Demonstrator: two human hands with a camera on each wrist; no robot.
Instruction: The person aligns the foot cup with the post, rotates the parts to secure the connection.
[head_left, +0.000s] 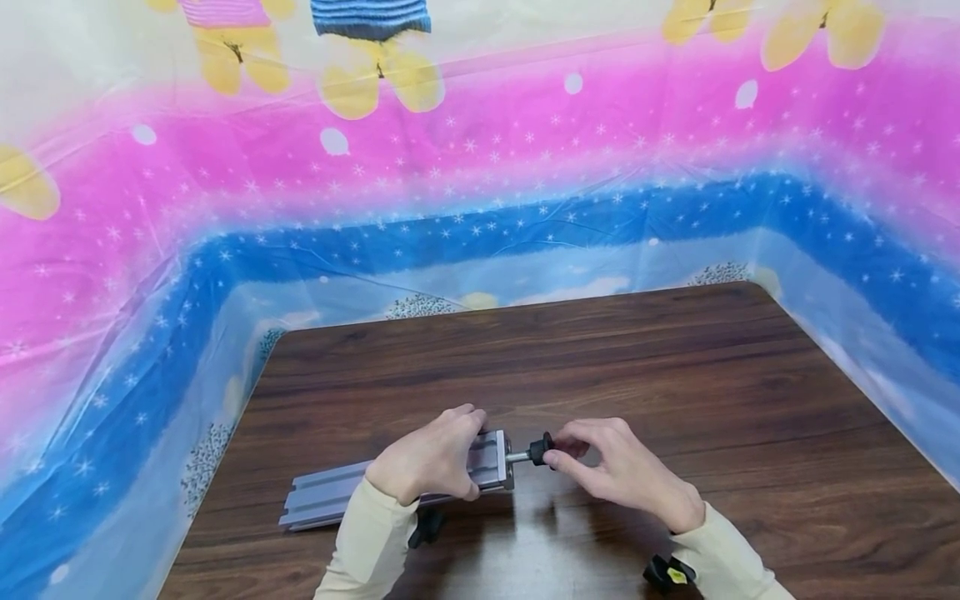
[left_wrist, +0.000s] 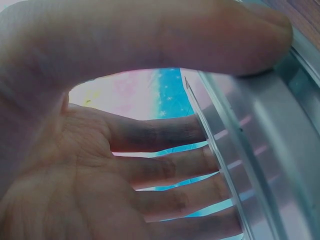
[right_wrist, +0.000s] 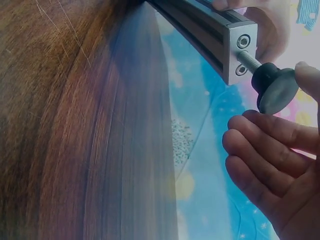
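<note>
A grey slotted aluminium profile [head_left: 327, 493] lies across the front of the table, its right end lifted slightly. My left hand [head_left: 429, 457] grips it near that end, thumb on the near side and fingers over the far side. Two bolts hold an end plate [right_wrist: 233, 56], and a threaded stem [right_wrist: 248, 60] sticks out between them. On the stem sits a black levelling foot [head_left: 538, 451] with a round disc base. My right hand [head_left: 626, 468] pinches the disc's rim between thumb and index finger; the other fingers [right_wrist: 250, 172] lie below it, loosely bent.
The dark wood-grain table [head_left: 600, 358] has rounded back corners. A printed pink and blue cloth [head_left: 480, 192] hangs behind it and along both sides. Black wrist-worn devices [head_left: 667, 573] sit beside both cuffs, one bearing a yellow label.
</note>
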